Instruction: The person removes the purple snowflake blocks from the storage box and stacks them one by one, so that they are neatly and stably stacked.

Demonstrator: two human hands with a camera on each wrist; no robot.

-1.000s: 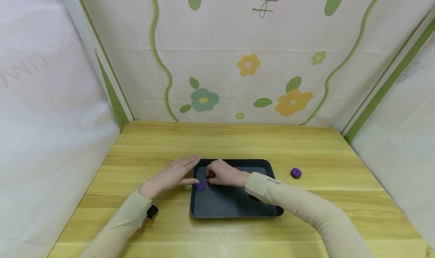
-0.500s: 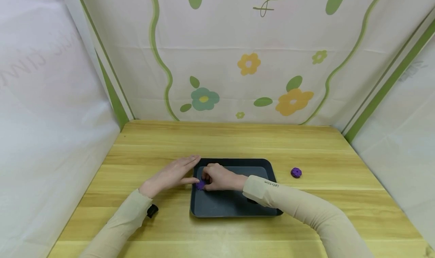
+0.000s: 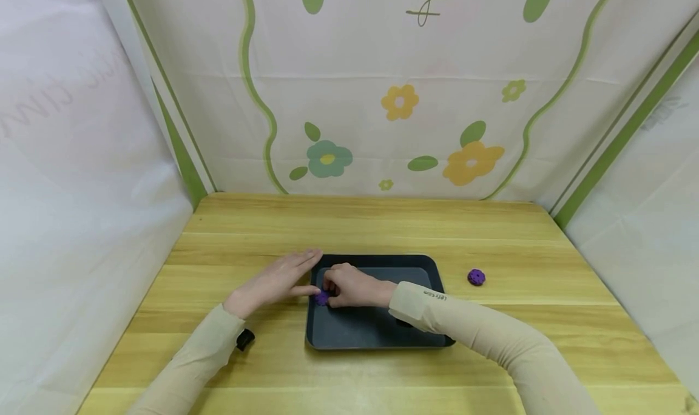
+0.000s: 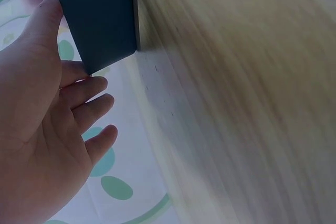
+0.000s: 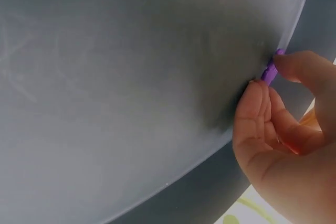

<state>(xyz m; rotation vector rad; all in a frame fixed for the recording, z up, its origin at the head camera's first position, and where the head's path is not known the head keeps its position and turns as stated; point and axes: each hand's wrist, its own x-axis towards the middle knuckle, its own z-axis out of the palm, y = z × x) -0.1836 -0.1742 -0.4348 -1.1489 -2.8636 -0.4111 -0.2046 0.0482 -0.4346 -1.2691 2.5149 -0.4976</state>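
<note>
A dark baking tray (image 3: 377,336) lies on the wooden table. My left hand (image 3: 275,284) rests along its left side, fingers extended to the far left corner and thumb reaching over the rim. In the left wrist view, the left hand (image 4: 58,114) has its thumb at the tray wall (image 4: 100,19) and its other fingers loosely spread. My right hand (image 3: 354,286) reaches inside the tray. Its thumb and fingertips pinch a small purple scalloped disc (image 3: 321,298) near the left wall. The right wrist view shows that purple disc (image 5: 270,72) edge-on between the fingertips of the right hand (image 5: 286,124).
Another purple scalloped piece (image 3: 476,277), with small holes, lies on the table (image 3: 524,342) to the right of the tray. A black wrist device (image 3: 245,340) shows beside the left cuff. White printed fabric (image 3: 349,99) encloses the back and sides.
The right hand has come a little nearer and to the left, its fingers now at the purple disc. The left hand has stayed in place.
</note>
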